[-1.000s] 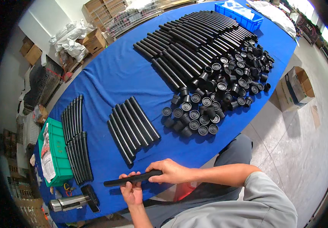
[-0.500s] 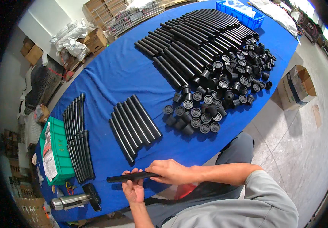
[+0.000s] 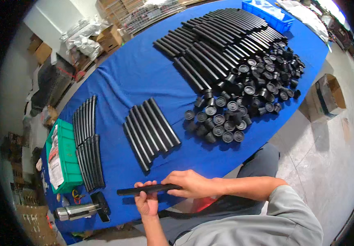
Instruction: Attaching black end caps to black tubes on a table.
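Note:
A black tube [image 3: 130, 191] lies level across my hands above the near edge of the blue-covered table. My left hand [image 3: 147, 203] supports it from below, fingers and thumb closed around its middle. Over the tube's right end, my right hand [image 3: 190, 184] is closed; its fingers hide that end, so whether a cap sits there cannot be seen. Just beyond my hands lies a row of several black tubes [image 3: 150, 130]. Farther right is a heap of black round caps [image 3: 228, 136], some stepped side up.
At left, two rows of black tubes [image 3: 90, 164] lie beside a green crate [image 3: 71, 174]. Near it rests a silver cylinder [image 3: 80, 210] against a black T-shaped piece [image 3: 101, 207]. Many tubes [image 3: 214, 39] and a blue basket [image 3: 281, 25] are far back. A cardboard box [image 3: 324, 98] stands on the floor.
The tube remains in both hands, now nearly level. My left fingers have shifted slightly along it. The whole view has moved a little, so the table's things appear farther right.

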Available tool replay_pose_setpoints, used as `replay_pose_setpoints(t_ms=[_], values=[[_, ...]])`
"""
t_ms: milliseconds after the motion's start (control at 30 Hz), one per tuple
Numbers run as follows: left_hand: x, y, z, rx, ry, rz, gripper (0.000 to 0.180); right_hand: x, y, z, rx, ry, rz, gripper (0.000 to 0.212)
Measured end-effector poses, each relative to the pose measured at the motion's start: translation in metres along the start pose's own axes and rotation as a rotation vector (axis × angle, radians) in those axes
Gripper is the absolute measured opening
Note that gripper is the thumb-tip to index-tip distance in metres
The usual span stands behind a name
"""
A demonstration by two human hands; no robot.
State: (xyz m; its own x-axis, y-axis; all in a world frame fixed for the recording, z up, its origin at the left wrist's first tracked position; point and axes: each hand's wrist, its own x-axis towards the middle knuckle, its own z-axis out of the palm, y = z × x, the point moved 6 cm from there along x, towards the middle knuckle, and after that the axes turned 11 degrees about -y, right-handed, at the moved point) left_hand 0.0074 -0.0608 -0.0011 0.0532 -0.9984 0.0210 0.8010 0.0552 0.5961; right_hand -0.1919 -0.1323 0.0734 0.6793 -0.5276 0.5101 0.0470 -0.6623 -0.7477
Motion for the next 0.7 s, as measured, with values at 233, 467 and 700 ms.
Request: replay_pose_setpoints(t_ms=[233,467,700], values=[[0.002,0.0,0.004,-0.021,0.03,-0.021,0.038,-0.004,0.009,0.014,0.003,-0.046,-0.001,0.034],[-0.001,0.003,-0.001,0.043,-0.028,0.01,0.034,-0.001,0.026,0.011,0.603,-0.284,0.606,0.032],[-0.007,0.007,-0.004,0.015,-0.005,0.032,0.035,0.006,0.009,0.008,0.307,-0.225,0.309,0.036]])
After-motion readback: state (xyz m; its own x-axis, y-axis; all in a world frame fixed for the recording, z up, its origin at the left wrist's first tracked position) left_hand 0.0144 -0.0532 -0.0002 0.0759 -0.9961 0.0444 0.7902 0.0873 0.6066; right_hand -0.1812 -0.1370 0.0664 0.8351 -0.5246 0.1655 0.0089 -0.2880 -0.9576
